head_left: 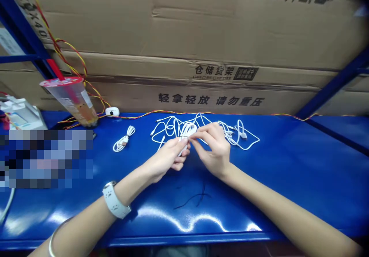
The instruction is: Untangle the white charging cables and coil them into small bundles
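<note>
Over the middle of the blue shelf, my left hand [173, 153] is closed round a coiled white cable [188, 129], its loops standing up above the thumb. My right hand [213, 145] pinches at a thin black tie that crosses the coil by the left thumb; the rest of the tie is hidden by the fingers. Behind both hands spreads a tangle of loose white cables [248, 147]. To the left lies a bundled white cable [123, 143]. Several thin black ties [198, 195] lie on the shelf nearer to me.
A clear drink cup [73, 101] with a red straw leans at the left, beside a white earbud case [112, 112]. Red and yellow wires [144, 116] run along the back edge. Large cardboard boxes [129, 68] wall off the rear. A white device [21, 113] stands far left.
</note>
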The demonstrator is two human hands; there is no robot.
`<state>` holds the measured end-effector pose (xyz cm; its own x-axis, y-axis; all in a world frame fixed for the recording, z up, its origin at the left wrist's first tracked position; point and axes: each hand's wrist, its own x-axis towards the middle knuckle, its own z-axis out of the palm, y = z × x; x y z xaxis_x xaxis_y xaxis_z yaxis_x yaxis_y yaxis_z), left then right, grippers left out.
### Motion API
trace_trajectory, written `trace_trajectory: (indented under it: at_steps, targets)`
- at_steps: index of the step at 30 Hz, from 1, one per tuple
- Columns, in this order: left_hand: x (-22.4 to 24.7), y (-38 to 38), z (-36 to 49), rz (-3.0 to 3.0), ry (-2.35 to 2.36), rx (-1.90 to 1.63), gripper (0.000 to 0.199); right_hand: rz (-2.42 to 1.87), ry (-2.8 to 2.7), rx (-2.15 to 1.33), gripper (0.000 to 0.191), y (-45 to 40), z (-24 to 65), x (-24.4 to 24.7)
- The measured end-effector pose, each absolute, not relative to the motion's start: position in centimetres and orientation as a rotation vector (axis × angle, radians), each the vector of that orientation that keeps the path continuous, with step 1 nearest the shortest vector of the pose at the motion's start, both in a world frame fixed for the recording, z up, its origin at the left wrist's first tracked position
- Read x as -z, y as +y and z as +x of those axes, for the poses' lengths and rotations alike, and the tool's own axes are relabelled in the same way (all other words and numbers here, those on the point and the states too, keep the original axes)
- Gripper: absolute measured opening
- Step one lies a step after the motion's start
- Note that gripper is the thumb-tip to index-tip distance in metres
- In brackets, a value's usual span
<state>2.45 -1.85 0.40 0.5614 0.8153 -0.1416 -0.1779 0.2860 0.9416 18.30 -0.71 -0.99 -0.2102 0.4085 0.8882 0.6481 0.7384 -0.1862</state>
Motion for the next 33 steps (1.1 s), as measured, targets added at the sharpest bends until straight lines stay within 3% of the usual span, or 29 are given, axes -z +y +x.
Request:
trace_trajectory:
  at_steps: [20, 33]
  targets:
    - [-0.8, -1.4, 2.1, 1.208, 0.782, -0.785, 0.033, -0.887, -1.881, -0.296, 0.007, -0.7, 18.6, -0.4]
    - [0.3, -1.1, 2.1, 1.426, 0.915, -0.824, 0.035, -0.967, -1.365, -1.393, 0.028, -0.9, 17.7, 0.3]
